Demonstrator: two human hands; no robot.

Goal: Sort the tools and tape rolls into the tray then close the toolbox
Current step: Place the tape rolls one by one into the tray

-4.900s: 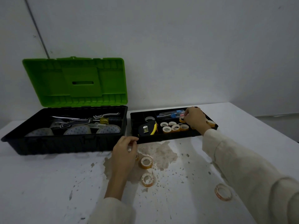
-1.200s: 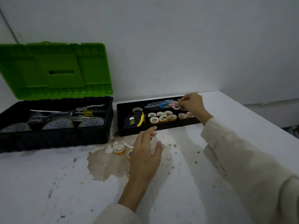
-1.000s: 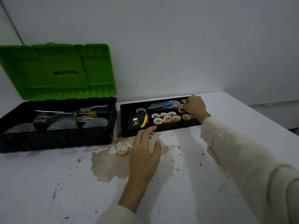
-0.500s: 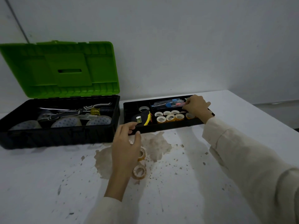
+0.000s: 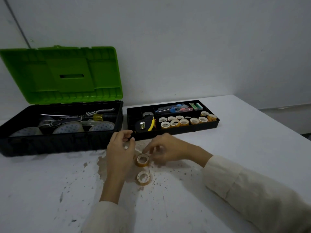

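Two yellowish tape rolls lie on the stained table: one (image 5: 142, 159) between my hands, another (image 5: 143, 178) just nearer me. My right hand (image 5: 165, 148) is blurred, its spread fingers reaching the upper edge of the farther roll. My left hand (image 5: 120, 148) is curled beside that roll, near the tray's front left corner; a pale bit shows under its fingers, and I cannot tell whether it holds anything. The black tray (image 5: 176, 131) holds several tape rolls (image 5: 183, 121), a yellow-black tape measure (image 5: 145, 125) and small tools (image 5: 173, 109). The toolbox (image 5: 58, 142) stands with its green lid (image 5: 67, 73) up.
Inside the toolbox lie a screwdriver (image 5: 101, 116), other tools and pale dotted rounded items (image 5: 70, 127). A brown stain with flaking spots (image 5: 104, 167) marks the white table under my hands. The wall stands right behind both containers; the table's edge runs along the right.
My right hand has left the tray's far right compartment and come down to the loose roll on the table. My left hand stayed beside the rolls. The camera view shifted a little.
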